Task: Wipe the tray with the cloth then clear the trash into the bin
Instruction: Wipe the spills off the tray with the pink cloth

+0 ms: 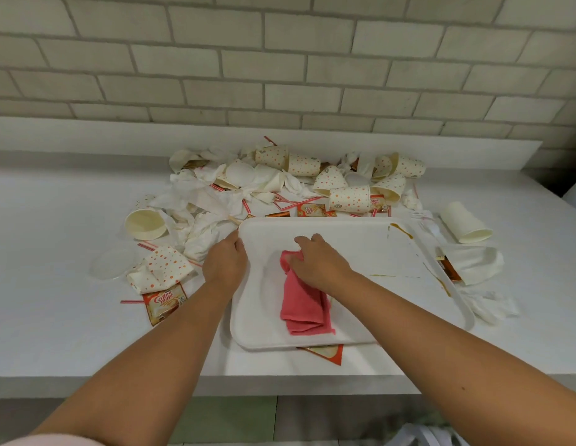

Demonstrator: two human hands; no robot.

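A white tray (pixel 354 239) lies on the white counter in front of me, with brown smears along its right side and far right corner. My left hand (pixel 224 260) grips the tray's left rim near the far corner. My right hand (pixel 318 259) holds the top of a folded pink cloth (pixel 304 309) against the tray's middle; the cloth trails toward me. Trash covers the counter behind and left of the tray: polka-dot paper cups (pixel 349 198), crumpled napkins (pixel 199 201), red-striped straws and a creamer sachet (pixel 164 302). No bin is clearly in view.
A plain white cup (pixel 465 222) lies on its side right of the tray, beside a plastic fork (pixel 424 220). A clear lid (pixel 113 263) sits at the left. A sachet (pixel 325 353) pokes out under the tray's near edge. The brick wall rises behind the counter.
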